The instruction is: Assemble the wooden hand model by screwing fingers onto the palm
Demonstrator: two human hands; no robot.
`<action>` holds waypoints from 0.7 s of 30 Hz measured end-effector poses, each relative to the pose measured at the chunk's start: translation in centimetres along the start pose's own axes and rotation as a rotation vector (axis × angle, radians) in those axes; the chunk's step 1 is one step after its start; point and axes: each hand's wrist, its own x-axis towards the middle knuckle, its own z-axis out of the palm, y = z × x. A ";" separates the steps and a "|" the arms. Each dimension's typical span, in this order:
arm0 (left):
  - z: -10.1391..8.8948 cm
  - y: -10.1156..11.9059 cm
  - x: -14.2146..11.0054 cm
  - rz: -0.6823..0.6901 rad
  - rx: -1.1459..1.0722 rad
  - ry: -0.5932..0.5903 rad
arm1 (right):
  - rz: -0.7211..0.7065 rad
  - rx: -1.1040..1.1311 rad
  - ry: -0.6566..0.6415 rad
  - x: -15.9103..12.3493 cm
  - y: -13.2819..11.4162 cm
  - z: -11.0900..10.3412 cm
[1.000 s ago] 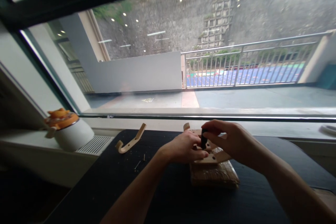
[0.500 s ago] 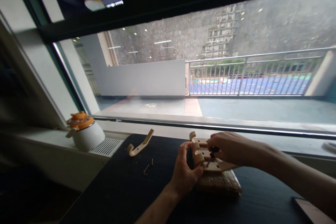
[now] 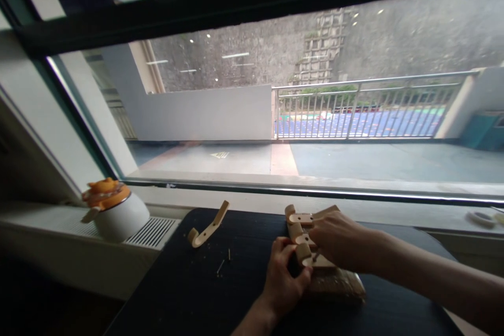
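Several curved wooden hooks form a wooden hook rack [image 3: 302, 219], which lies on a brown block [image 3: 338, 284] in clear plastic wrap. My left hand [image 3: 284, 275] grips the rack's curved ends from the left, thumb on the nearest hook. My right hand [image 3: 340, 239] is closed above the rack around a screwdriver [image 3: 315, 258]. Only its thin shaft shows now, angled down to the nearest hook; the fingers hide the handle. Left of my hands, one loose wooden hook [image 3: 210, 231] with holes lies on the black table, near two small screws [image 3: 220, 266].
The black table [image 3: 189, 294] meets a pale windowsill. A white pot with an orange animal-shaped lid [image 3: 118, 215] stands on the left ledge beside a slotted vent [image 3: 151, 232]. A roll of tape [image 3: 481, 219] sits on the sill at right. A large window spans the back.
My left hand has shifted from on top of the hooks to grip their curved ends. My right hand has brought the screwdriver from the middle of the rack to the nearest hook.
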 end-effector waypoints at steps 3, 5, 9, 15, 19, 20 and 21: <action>0.0 0.1 0.0 -0.011 -0.014 -0.001 | 0.069 -0.039 -0.069 0.2 -0.5 0.0; 0.0 0.0 0.1 -0.012 -0.023 -0.004 | 0.100 -0.053 -0.098 0.3 -0.7 -0.4; 0.0 -0.1 0.1 -0.016 -0.037 -0.015 | 0.075 -0.047 -0.083 0.2 -1.0 -1.7; 0.0 0.0 0.1 -0.039 -0.050 -0.018 | -0.062 -0.124 0.018 0.4 -1.2 -1.4; -0.1 0.2 0.1 -0.049 -0.057 -0.030 | -0.099 -0.119 0.110 0.5 -0.6 -0.1; -0.1 0.2 0.1 -0.055 -0.056 -0.035 | -0.104 -0.118 0.119 0.5 -0.4 0.1; -0.1 0.2 0.1 -0.063 -0.054 -0.039 | -0.099 -0.117 0.116 0.5 -0.2 0.3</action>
